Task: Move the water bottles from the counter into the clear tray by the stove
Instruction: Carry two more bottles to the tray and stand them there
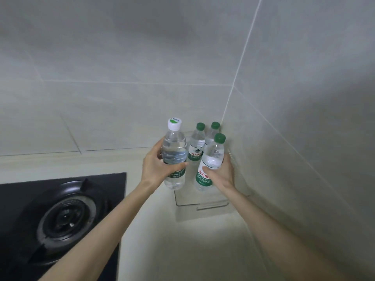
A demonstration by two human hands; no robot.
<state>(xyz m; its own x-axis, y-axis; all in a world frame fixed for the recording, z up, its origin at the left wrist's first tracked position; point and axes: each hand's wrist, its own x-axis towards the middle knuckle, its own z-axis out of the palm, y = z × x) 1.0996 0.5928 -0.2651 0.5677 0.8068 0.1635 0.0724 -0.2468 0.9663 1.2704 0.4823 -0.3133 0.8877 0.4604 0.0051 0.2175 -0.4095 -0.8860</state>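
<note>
My left hand grips a white-capped water bottle around its middle, holding it upright over the left side of the clear tray. My right hand grips a green-capped water bottle, tilted slightly, over the tray's front right. Two more green-capped bottles stand at the back of the tray in the wall corner, one on the left and one on the right. Whether the held bottles touch the tray floor is hidden.
A black gas stove with its burner lies at the lower left, just left of the tray. Tiled walls meet in a corner right behind the tray. Pale counter stretches toward me between my forearms.
</note>
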